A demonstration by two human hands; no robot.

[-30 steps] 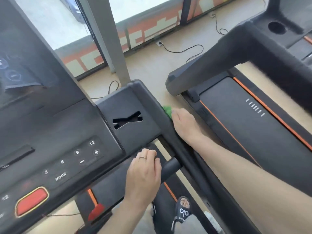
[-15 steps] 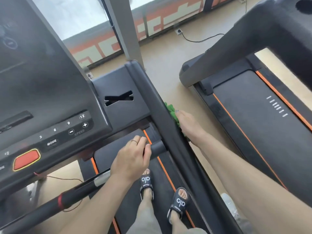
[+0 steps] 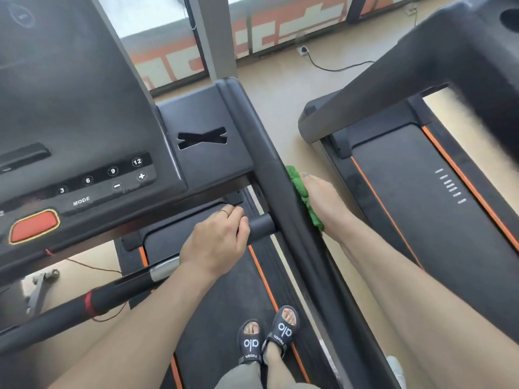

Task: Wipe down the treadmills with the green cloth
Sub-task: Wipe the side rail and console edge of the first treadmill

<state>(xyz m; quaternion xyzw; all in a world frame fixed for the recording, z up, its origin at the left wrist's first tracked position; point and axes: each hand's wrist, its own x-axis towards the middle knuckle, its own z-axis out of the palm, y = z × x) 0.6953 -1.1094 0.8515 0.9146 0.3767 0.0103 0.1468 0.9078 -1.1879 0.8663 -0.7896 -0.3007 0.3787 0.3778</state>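
Note:
I stand on a black treadmill whose console (image 3: 84,153) fills the left of the head view. Its right side handrail (image 3: 283,192) runs diagonally down the middle. My right hand (image 3: 325,203) presses the green cloth (image 3: 304,195) flat against the outer side of that rail; only a strip of cloth shows between palm and rail. My left hand (image 3: 219,242) is closed around the short black crossbar handle (image 3: 261,224) under the console.
A second treadmill (image 3: 421,186) with orange belt trim stands close on the right, its console arm overhead at top right. A strip of beige floor lies between the machines. A power cable (image 3: 337,68) runs to a wall socket. My sandalled feet (image 3: 266,338) rest on the belt.
My right hand has slid the green cloth down the outer side of the rail toward me, and more cloth now shows. My left hand stays on the crossbar. The view tilted downward.

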